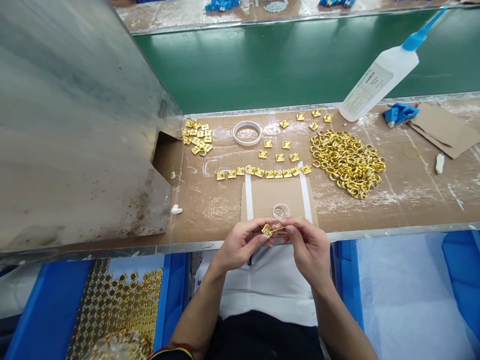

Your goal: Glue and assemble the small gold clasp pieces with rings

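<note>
Between the thumb and fingers of my left hand (240, 245) is a small gold metal piece (266, 230), squarish in shape. My right hand (310, 247) pinches a thin wooden stick (278, 229), its tip touching or very close to the gold piece. Just beyond my fingers a small clear round cup (281, 211) sits on a cardboard pad (262, 197) taped with white strips. A row of similar gold pieces (278, 174) runs along the pad's far edge, with several more scattered behind it.
To the right lie a heap of gold rings (348, 160), a white squeeze bottle (380, 80) and cardboard scraps (446, 127). A tape ring (247, 133) and a gold cluster (197, 136) are left. A metal housing (86, 125) rises beside them. Blue bins (174, 295) flank my lap.
</note>
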`<state>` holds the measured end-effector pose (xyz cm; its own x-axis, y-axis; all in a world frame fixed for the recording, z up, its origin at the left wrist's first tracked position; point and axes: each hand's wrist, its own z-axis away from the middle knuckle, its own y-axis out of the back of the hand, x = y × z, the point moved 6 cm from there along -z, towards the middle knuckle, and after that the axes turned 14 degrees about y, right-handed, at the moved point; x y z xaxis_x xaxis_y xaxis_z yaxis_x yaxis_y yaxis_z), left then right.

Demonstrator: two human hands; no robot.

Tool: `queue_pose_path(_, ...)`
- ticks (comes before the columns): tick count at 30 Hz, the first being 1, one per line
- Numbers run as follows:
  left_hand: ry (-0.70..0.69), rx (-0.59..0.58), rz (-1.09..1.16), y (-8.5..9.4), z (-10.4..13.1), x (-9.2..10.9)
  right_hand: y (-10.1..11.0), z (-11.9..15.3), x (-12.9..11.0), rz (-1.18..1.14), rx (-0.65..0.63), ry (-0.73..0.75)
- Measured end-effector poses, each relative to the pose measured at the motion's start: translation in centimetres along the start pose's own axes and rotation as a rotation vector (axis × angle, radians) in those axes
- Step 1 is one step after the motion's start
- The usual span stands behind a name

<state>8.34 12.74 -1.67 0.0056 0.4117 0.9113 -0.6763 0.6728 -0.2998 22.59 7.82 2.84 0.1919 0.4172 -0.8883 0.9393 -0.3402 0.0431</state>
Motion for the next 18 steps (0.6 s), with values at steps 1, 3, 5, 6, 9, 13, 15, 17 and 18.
queue_pose_path(1, -0.004, -0.003, 0.003, 0.0, 0.01, 0.01, -0.02, -0.02, 0.0, 0.001, -0.002, 0.003)
queue_pose_path(3, -0.009, -0.006, 0.009, 0.02, 0.02, -0.02, -0.04, -0.06, -0.03, 0.003, -0.006, 0.011)
queue_pose_path(5, -0.008, -0.003, 0.013, 0.06, 0.02, -0.1, -0.05, -0.12, -0.08, 0.008, -0.011, 0.018)
queue_pose_path(6, -0.005, -0.001, 0.016, 0.08, 0.01, -0.16, -0.06, -0.16, -0.11, 0.013, -0.015, 0.021)
queue_pose_path(9, 0.011, -0.001, 0.028, 0.11, -0.02, -0.36, -0.07, -0.24, -0.23, 0.036, -0.022, 0.035)
queue_pose_path(13, 0.025, 0.006, 0.033, 0.16, -0.05, -0.52, -0.14, -0.2, -0.28, 0.058, -0.033, 0.054)
queue_pose_path(15, 0.029, 0.008, 0.031, 0.15, -0.05, -0.51, -0.15, -0.11, -0.3, 0.057, -0.032, 0.072)
queue_pose_path(17, 0.04, 0.012, 0.025, 0.12, -0.04, -0.52, -0.11, 0.0, -0.31, 0.055, -0.026, 0.085)
queue_pose_path(18, 0.047, 0.014, 0.021, 0.11, -0.03, -0.53, -0.09, 0.05, -0.32, 0.054, -0.024, 0.089)
